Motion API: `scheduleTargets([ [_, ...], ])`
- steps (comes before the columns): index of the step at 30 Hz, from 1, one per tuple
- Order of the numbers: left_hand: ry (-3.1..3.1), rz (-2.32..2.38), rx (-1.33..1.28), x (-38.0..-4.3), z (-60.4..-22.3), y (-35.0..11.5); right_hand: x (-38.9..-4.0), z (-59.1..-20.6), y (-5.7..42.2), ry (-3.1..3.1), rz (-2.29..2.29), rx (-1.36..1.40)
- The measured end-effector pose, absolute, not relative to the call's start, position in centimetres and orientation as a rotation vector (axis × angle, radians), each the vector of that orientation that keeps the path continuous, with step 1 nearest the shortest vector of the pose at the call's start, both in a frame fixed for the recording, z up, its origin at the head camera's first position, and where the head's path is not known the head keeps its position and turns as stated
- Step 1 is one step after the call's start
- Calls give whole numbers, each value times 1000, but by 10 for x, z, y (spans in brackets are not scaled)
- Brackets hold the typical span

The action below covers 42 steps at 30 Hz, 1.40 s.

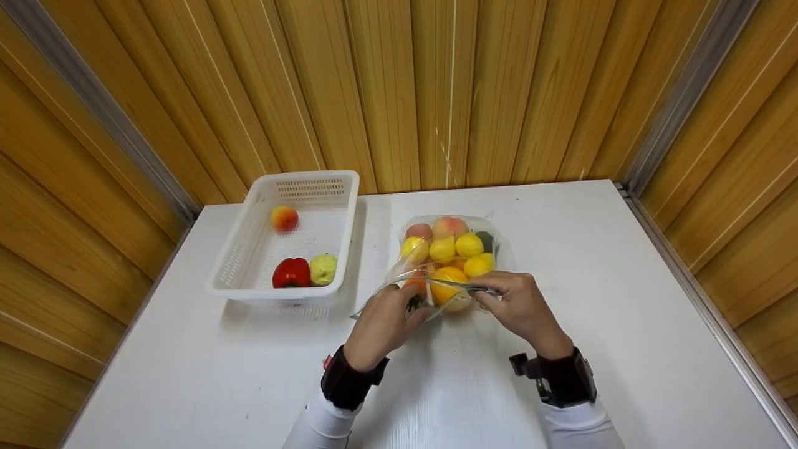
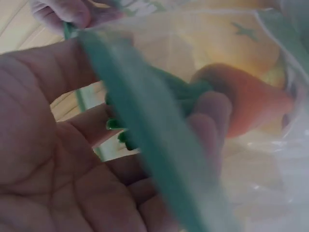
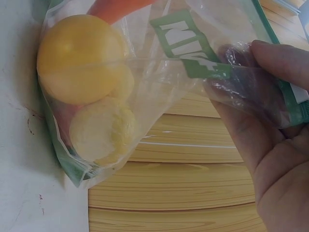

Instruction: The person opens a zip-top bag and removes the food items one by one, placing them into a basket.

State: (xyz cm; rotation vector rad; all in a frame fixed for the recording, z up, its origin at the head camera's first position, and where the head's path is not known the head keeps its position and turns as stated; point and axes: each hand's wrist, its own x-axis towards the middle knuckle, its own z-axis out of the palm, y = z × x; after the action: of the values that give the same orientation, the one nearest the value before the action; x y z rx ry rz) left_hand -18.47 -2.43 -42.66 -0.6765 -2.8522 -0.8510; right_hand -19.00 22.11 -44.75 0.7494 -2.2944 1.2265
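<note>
A clear zip bag (image 3: 193,48) with green edging lies on the table, full of fruit. Lemons (image 1: 442,249), an orange (image 1: 446,288), peach-like fruit (image 1: 450,226) and a dark green item (image 1: 485,241) show through its plastic. My left hand (image 1: 385,321) reaches into the bag's mouth, its fingertips on the green top of an orange carrot (image 2: 246,104). The carrot's root points deeper into the bag. Between thumb and fingers, my right hand (image 1: 512,307) pinches the opposite side of the bag's mouth, holding that edge raised.
To the left stands a white plastic basket (image 1: 352,231) with perforated sides. Inside it lie a peach (image 1: 284,219), a red bell pepper (image 1: 292,273) and a pale green fruit (image 1: 323,269). Wood-patterned panels (image 1: 386,93) rise behind the white table (image 1: 598,280).
</note>
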Motion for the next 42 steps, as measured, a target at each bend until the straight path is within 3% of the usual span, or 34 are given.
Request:
scheduleTargets([
  [14,-2804,-1035,-655,-163,-382,-59,-189,-446,221,-2308,1271,722],
  [28,-2492,-1407,-596,-160,-366,-94,-190,-448,221,-2323,1278,712],
  [42,-2015,-1945,-325,-163,-355,-131,-190,-448,220,-2305,1256,727],
])
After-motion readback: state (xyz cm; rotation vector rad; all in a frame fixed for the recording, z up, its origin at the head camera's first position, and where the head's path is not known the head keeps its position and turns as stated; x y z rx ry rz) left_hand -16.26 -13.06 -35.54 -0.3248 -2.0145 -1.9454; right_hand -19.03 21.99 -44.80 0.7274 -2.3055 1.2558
